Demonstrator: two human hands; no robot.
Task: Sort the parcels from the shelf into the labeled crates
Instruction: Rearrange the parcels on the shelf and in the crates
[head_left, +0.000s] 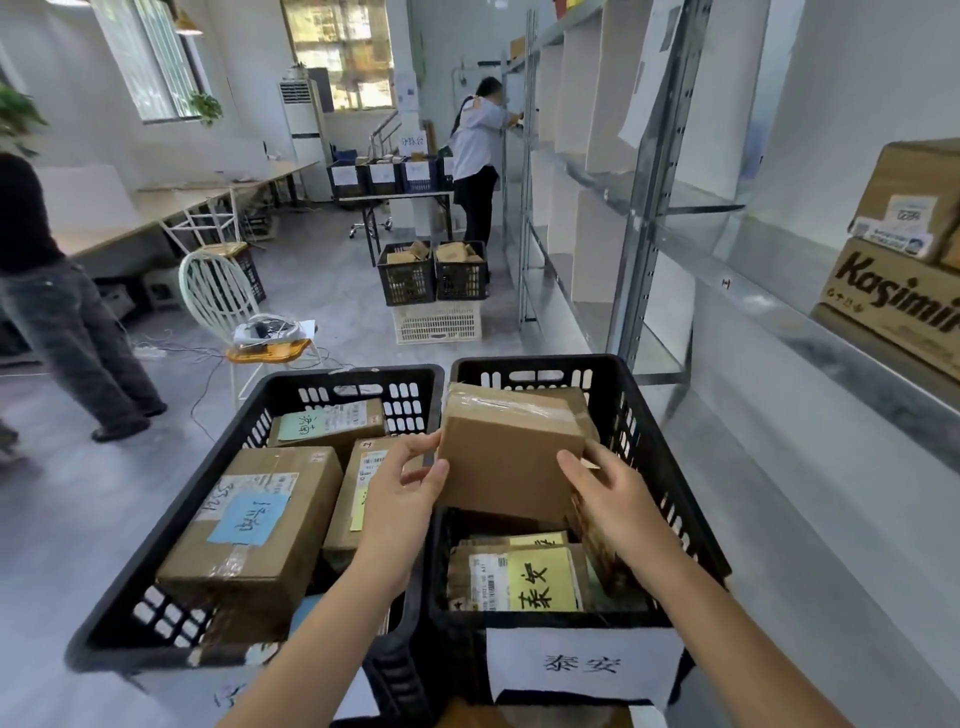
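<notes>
Checking the white label (582, 665) on the right crate (535, 362) first, match it to your parcel (511, 457). It hangs tilted above that crate, your left hand (405, 491) pinching its left edge, your right hand (613, 493) curled round its right corner. Lower it flat onto the yellow-tagged parcel (519, 577), clear of the far wall.

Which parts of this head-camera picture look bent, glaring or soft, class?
Head view: the wide lens tilts the shelf upright and stretches the Kasimir box at the right edge; the far window is washed out by daylight; the held parcel is sharp, evenly lit.
</notes>
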